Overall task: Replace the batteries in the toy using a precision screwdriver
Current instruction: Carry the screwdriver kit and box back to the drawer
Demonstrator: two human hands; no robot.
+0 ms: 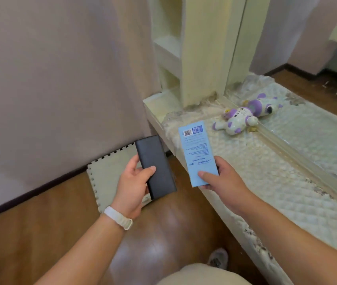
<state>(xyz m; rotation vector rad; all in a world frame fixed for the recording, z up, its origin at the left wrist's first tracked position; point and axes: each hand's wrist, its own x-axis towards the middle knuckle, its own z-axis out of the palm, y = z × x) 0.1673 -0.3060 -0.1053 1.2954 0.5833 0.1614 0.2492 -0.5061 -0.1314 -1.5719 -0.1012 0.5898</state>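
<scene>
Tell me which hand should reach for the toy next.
Right, probably: the right hand is over the table, nearer the toy, though it must first set down the blue pack. The left hand holds the black case out over the floor.

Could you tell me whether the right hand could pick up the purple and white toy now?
Probably not yet: the right hand holds the blue packet, so its fingers are occupied. The way itself looks free; nothing lies on the quilted cover between hand and toy.
</scene>
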